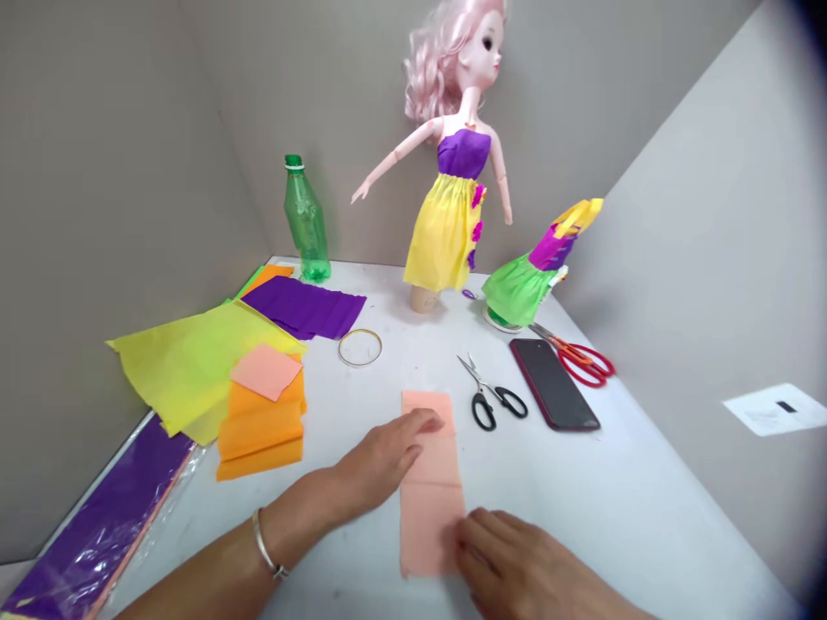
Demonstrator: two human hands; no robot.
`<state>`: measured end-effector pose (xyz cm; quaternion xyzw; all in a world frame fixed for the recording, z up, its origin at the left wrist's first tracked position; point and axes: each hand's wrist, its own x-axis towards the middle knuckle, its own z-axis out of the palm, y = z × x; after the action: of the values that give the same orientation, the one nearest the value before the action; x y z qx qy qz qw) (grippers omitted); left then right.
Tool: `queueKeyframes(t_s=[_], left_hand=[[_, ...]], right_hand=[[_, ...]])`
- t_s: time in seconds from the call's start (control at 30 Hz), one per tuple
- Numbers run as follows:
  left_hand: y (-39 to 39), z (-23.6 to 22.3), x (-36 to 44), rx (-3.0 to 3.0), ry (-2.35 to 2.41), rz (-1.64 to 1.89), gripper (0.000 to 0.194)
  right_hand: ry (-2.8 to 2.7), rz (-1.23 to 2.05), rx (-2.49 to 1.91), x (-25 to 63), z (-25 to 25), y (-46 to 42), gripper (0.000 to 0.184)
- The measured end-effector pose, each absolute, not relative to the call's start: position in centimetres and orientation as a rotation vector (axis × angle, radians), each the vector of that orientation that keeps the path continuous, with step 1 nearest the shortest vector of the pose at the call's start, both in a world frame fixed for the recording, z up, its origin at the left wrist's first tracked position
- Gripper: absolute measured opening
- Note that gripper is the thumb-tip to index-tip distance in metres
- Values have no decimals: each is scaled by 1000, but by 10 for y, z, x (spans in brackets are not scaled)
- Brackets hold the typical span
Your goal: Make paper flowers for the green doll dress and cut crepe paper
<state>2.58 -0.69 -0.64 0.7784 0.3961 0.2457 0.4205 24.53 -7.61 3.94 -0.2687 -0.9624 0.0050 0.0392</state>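
A peach crepe paper strip (432, 525) lies lengthwise on the white table, with creases running across it. Over its upper half rests my left hand (381, 456), fingers extended and loosely bent, fingertips on the paper. My right hand (507, 555) is at the strip's lower right edge, its fingers curled together against that edge; the thumb is mostly hidden. Small black-handled scissors (488, 400) lie partly spread just beyond the strip's upper right. A gold bangle (360, 348) lies farther back, to the left of the strip's far end.
Yellow (200, 353), purple (310, 306) and orange crepe paper (262, 435) lie left, beside a plastic-wrapped purple pack (103, 525). Behind stand a green bottle (307, 224), a dressed doll (452, 189) and a small dress (526, 280). A phone (554, 383) and red-handled scissors (585, 362) are right.
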Motion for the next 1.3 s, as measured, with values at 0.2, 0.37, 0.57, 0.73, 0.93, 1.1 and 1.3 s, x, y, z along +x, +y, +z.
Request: queueKeyframes(t_s=[0.2, 0.37, 0.57, 0.73, 0.93, 1.1, 1.3], left_hand=[[-7, -7, 29, 1933, 1002, 699, 32], [-6, -6, 30, 1929, 962, 707, 24], [1, 1, 27, 1568, 1014, 717, 31], [4, 7, 25, 1382, 991, 745, 29], [9, 4, 21, 1253, 925, 814, 34], [4, -3, 24, 1311, 962, 704, 64], [1, 1, 27, 1419, 1162, 671, 44]], right_hand=[[-3034, -236, -663, 235, 28, -84, 9], [-2995, 406, -923, 239, 40, -69, 16], [-2470, 1212, -1318, 247, 70, -41, 16], [-2189, 1491, -1347, 252, 67, -16, 15], [-2043, 1417, -1456, 254, 42, 0, 13], [-1993, 1378, -1401, 249, 38, 3, 12], [-1912, 1393, -1402, 244, 35, 5, 17]])
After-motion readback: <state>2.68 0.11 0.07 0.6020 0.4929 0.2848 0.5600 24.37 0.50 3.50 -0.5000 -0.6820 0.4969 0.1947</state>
